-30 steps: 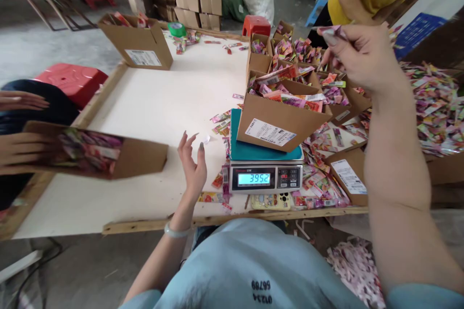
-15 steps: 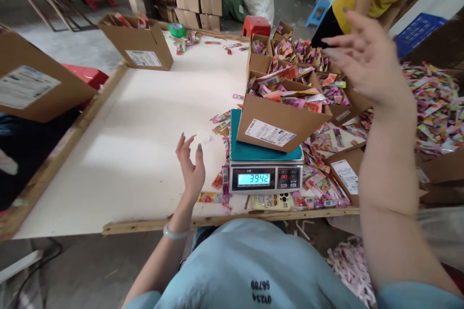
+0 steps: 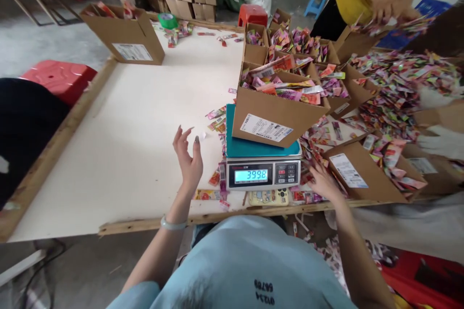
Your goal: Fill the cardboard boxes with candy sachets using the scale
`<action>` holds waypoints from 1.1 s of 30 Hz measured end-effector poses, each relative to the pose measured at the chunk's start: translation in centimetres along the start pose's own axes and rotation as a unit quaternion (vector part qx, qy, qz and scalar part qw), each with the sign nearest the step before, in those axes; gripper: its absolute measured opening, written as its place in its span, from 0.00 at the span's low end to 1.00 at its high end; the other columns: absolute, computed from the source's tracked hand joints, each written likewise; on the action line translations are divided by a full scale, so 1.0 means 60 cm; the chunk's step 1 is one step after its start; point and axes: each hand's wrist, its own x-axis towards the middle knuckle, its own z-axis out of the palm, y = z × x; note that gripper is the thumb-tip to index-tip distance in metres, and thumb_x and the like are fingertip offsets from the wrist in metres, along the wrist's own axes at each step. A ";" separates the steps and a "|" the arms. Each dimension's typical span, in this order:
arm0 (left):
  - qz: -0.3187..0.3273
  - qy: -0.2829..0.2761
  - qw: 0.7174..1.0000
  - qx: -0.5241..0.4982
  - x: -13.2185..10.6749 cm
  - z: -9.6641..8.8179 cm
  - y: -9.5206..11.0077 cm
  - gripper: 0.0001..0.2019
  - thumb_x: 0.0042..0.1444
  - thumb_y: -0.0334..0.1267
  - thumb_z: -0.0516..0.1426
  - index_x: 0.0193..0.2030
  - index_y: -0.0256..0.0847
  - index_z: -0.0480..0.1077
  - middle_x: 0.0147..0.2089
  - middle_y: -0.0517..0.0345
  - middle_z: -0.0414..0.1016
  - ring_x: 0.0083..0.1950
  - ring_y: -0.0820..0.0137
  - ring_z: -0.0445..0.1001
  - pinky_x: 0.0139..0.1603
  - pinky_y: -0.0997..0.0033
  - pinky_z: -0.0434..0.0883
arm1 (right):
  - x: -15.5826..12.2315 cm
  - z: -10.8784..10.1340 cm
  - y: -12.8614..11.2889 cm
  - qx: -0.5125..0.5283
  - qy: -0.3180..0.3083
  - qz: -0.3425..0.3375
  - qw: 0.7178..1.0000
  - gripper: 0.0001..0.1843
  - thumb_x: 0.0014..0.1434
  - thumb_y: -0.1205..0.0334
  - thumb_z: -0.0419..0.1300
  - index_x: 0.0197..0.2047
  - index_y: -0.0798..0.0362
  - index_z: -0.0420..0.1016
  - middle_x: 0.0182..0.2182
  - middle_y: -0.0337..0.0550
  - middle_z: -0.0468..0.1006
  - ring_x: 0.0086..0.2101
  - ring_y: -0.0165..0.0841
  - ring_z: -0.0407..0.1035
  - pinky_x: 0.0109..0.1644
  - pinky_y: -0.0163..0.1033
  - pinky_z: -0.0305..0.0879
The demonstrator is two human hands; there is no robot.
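A cardboard box [image 3: 281,112] full of colourful stick packets [image 3: 290,82] stands on the teal pan of a digital scale [image 3: 264,174]; the display appears to read 3998. My left hand [image 3: 189,158] is raised over the white tabletop, left of the scale, with its fingers apart and nothing in them. To the scale's right, my right hand [image 3: 323,181] reaches down with outstretched fingers to the loose packets [image 3: 315,152]. Its fingertips touch or nearly touch them. Beside that hand tilts another filled box [image 3: 362,169].
More filled boxes [image 3: 255,48] stand behind the scale, near a large heap of packets [image 3: 391,87]. A phone [image 3: 268,197] lies before the scale. A co-worker in yellow [image 3: 355,5] handles packets at the back right. At far left are a box [image 3: 125,34] and green tape [image 3: 167,20].
My right hand has come down from above the back boxes to the packets beside the scale. The reading rose from 3942 to 3998. The box at the far left edge has left view.
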 end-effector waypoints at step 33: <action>-0.052 0.002 0.996 -0.067 0.012 0.014 -0.042 0.24 0.65 0.57 0.59 0.62 0.47 0.70 0.73 0.40 0.61 0.79 0.55 0.56 0.75 0.51 0.60 | 0.006 0.002 0.030 -0.273 -0.027 -0.065 0.959 0.31 0.58 0.73 0.59 0.66 0.62 0.69 0.68 0.65 0.67 0.68 0.51 0.63 0.72 0.53 0.61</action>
